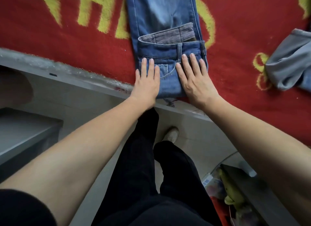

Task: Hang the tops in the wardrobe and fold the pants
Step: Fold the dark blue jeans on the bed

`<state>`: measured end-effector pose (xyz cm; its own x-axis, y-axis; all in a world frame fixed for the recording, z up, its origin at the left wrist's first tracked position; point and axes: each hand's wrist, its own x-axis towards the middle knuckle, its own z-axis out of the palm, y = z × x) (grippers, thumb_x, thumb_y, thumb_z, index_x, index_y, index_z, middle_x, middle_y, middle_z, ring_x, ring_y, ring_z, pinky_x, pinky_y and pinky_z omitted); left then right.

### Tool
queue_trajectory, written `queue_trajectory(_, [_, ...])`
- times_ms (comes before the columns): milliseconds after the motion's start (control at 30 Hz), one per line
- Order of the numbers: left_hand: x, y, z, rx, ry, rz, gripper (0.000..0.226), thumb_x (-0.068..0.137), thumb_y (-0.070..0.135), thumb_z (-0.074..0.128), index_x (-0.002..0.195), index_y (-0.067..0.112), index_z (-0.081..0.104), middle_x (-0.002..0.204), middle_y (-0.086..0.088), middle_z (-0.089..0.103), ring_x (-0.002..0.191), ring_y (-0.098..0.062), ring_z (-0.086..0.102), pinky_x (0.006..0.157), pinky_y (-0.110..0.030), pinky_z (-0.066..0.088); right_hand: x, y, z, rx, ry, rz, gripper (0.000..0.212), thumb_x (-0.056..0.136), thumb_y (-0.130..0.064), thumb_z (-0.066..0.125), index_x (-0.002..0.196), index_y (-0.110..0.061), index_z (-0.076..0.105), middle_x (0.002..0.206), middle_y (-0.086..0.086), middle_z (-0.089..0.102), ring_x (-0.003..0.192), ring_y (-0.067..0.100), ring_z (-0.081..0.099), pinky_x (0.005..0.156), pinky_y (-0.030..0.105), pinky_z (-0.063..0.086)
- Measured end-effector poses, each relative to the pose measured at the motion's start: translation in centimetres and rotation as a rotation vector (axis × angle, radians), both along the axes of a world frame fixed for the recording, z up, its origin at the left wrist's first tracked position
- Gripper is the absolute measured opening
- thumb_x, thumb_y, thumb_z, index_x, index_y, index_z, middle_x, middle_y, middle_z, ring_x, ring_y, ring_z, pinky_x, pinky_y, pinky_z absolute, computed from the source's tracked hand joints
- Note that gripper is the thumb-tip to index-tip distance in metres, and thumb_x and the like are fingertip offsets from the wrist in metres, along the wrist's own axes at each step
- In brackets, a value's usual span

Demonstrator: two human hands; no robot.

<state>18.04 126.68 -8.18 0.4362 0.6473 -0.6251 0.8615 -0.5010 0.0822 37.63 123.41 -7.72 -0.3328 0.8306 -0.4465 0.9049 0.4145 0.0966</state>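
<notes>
A red cover [75, 45] with yellow figures lies over a raised surface. On it are blue jeans [169, 84], the waist part folded onto the legs. The left hand [146, 84] and right hand [195, 81] press flat on the fold; each grip is fully open and holds nothing. A grey garment [289, 61] lies well apart on the right.

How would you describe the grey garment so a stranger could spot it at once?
Start at the red blanket with yellow lettering. The jeans lie at its middle, pressed flat by the left hand and right hand. The grey garment lies at the right edge: crumpled, untouched, paler than the denim.
</notes>
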Motion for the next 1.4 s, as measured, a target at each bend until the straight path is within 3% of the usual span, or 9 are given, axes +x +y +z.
queue_trajectory(200, [-1.2,1.6,3.4,-0.211,-0.153,0.151,0.077,0.074,0.010,0.061,0.144,-0.002,0.030,0.156,-0.020,0.020,0.148,-0.037,0.009,0.120,-0.041,0.019,-0.5,2.1,4.3,-0.211,0.063,-0.070,0.096,0.072,-0.021,0.072,0.152,-0.003,0.021,0.157,0.022,0.024,0.145,0.040,0.022,0.117,0.050,0.025])
queue_trajectory(367, [-2.9,-0.6,8.8,-0.317,-0.245,0.246,0.043,0.065,0.018,0.064,0.107,0.011,0.061,0.109,-0.012,0.065,0.105,-0.032,0.060,0.085,-0.032,0.050,-1.0,0.0,9.7,-0.272,0.231,-0.052,0.063,0.069,-0.027,0.069,0.127,-0.010,0.051,0.123,0.012,0.057,0.114,0.031,0.056,0.101,0.038,0.044])
queue_trajectory(533, [-3.3,-4.6,12.0,-0.493,-0.272,0.289,0.058,0.056,0.030,0.056,0.105,0.002,0.066,0.120,-0.015,0.050,0.117,-0.024,0.047,0.098,-0.028,0.040,-1.0,-3.4,13.1,-0.462,0.244,-0.116,0.062,0.069,-0.031,0.071,0.128,-0.021,0.055,0.122,0.010,0.047,0.101,0.031,0.062,0.088,0.034,0.049])
queue_trajectory(667, [-4.2,-2.7,12.5,-0.549,-0.390,0.441,0.022,0.051,0.025,0.057,0.071,0.018,0.064,0.075,-0.002,0.061,0.071,-0.014,0.058,0.060,-0.027,0.047,-0.7,-1.3,14.0,-0.555,0.249,-0.156,0.066,0.066,-0.036,0.076,0.128,-0.030,0.056,0.109,0.006,0.046,0.100,0.030,0.059,0.083,0.031,0.049])
queue_trajectory(833, [-6.5,4.0,12.4,-0.496,-0.612,0.785,0.046,0.066,0.013,0.085,0.108,0.020,0.067,0.097,0.003,0.071,0.085,-0.009,0.064,0.076,-0.026,0.053,1.5,6.4,14.8,-0.604,0.424,-0.395,0.055,0.068,-0.030,0.076,0.121,-0.029,0.063,0.104,-0.003,0.067,0.097,0.021,0.063,0.081,0.029,0.051])
queue_trajectory(1000, [-6.6,11.5,8.4,-0.409,-0.847,1.195,0.053,0.069,0.014,0.085,0.117,0.012,0.063,0.106,-0.004,0.072,0.098,-0.015,0.069,0.085,-0.030,0.055,2.2,16.0,13.2,-0.486,0.618,-0.609,0.056,0.069,-0.035,0.071,0.125,-0.033,0.063,0.113,-0.005,0.067,0.104,0.014,0.060,0.084,0.025,0.047])
queue_trajectory(1133, [-4.3,15.9,4.3,-0.186,-0.902,1.366,0.031,0.080,0.016,0.078,0.108,0.016,0.065,0.100,0.000,0.071,0.090,-0.009,0.069,0.077,-0.022,0.055,2.6,21.3,8.3,-0.252,0.682,-0.776,0.065,0.072,-0.038,0.062,0.135,-0.025,0.058,0.128,0.000,0.064,0.118,0.014,0.059,0.101,0.026,0.045])
queue_trajectory(1267, [-2.9,18.1,0.5,-0.093,-0.859,1.458,0.040,0.074,0.035,0.076,0.106,0.013,0.070,0.097,0.002,0.073,0.089,-0.011,0.070,0.085,-0.033,0.058,2.6,20.6,4.1,-0.118,0.545,-0.701,0.056,0.092,-0.026,0.049,0.146,-0.017,0.044,0.151,0.011,0.042,0.136,0.030,0.042,0.112,0.036,0.034])
queue_trajectory(1400, [-2.7,20.3,-1.6,-0.046,-0.827,1.461,0.029,0.068,0.047,0.072,0.086,0.025,0.066,0.091,0.004,0.073,0.086,-0.012,0.071,0.083,-0.038,0.058,1.4,17.9,1.5,0.174,0.378,-0.402,0.059,0.101,-0.044,0.037,0.151,-0.011,0.038,0.155,0.032,0.024,0.142,0.048,0.028,0.118,0.052,0.024])
